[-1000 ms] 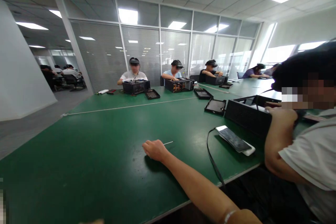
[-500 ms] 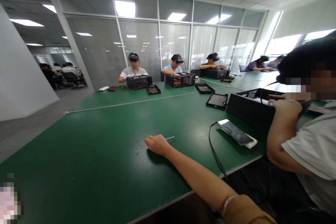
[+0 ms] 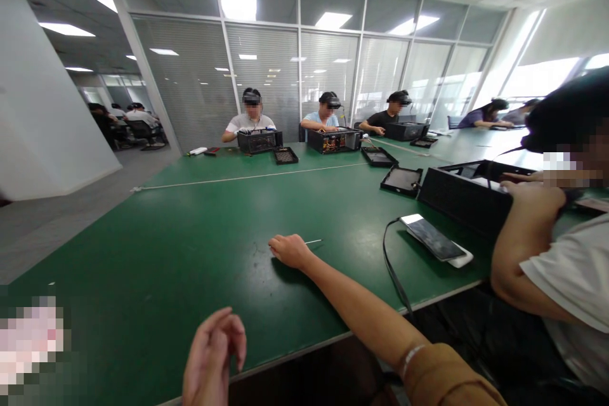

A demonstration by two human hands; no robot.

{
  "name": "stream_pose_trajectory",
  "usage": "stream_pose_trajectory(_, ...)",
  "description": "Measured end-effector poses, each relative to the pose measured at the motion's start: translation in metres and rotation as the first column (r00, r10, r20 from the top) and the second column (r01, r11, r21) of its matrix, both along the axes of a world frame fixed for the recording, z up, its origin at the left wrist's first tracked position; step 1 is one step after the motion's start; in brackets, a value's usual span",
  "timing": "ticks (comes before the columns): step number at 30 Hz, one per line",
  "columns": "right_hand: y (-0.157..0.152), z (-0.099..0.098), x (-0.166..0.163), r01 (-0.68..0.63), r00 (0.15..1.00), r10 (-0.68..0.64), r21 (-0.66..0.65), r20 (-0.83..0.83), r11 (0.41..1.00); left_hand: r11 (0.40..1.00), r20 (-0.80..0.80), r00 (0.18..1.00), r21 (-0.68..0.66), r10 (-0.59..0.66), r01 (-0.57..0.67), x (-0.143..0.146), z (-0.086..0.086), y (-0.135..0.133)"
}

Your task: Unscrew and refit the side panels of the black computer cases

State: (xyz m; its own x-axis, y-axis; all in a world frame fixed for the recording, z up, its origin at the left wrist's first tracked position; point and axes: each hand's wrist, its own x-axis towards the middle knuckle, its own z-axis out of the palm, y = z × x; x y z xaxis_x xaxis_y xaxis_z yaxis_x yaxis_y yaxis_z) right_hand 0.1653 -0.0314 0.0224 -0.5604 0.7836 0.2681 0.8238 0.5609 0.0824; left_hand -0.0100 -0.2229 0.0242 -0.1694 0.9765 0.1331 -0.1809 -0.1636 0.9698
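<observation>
Curled right hand (image 3: 290, 250) by thin rod (image 3: 314, 242), left of smartphone (image 3: 432, 238); couldn't tell grip. Held left hand (image 3: 212, 355) farther left, unclenched.

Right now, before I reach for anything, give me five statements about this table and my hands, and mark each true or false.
1. The left hand is nearer the camera than the right hand. True.
2. A thin rod sticks out beside the left hand. False: it sticks out beside the right hand.
3. The table is green. True.
4. The phone stands upright on its end. False: it lies down, on top of a white object.
5. The left hand is gripping the phone. False: the phone lies well away from it, and nothing shows in that hand.
</observation>
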Motion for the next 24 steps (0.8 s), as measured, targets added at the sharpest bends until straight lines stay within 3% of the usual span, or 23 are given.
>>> stream_pose_trajectory(3, -0.001, -0.001, 0.0, -0.004, 1.0, 0.004, 0.004, -0.001, 1.0, 0.987, 0.147, 0.989, 0.152, 0.023, -0.046, 0.009, 0.04, 0.057)
stream_pose_trajectory(6, -0.001, 0.0, 0.0, -0.003, 1.0, 0.003, 0.014, -0.004, 1.0, 0.982, 0.188, 0.981, 0.169, 0.049, -0.082, 0.006, 0.06, 0.121)
stream_pose_trajectory(9, -0.001, 0.001, 0.001, 0.009, 1.0, -0.009, 0.006, -0.015, 1.0, 0.987, 0.125, 0.984, 0.079, 0.127, -0.137, 0.001, 0.059, 0.182)
stream_pose_trajectory(13, 0.0, 0.002, 0.0, 0.035, 0.999, -0.035, 0.009, -0.038, 0.999, 0.992, -0.063, 0.992, -0.068, 0.106, -0.11, 0.005, 0.042, 0.245)
stream_pose_trajectory(19, -0.002, 0.003, -0.006, 0.058, 0.997, -0.058, -0.001, -0.042, 0.998, 0.986, -0.062, 0.998, -0.168, -0.003, -0.008, 0.015, 0.016, 0.289)
stream_pose_trajectory(24, -0.001, 0.0, -0.001, 0.067, 0.997, -0.065, 0.038, -0.047, 0.997, 0.98, -0.03, 0.986, -0.12, -0.162, 0.158, 0.016, 0.01, 0.283)
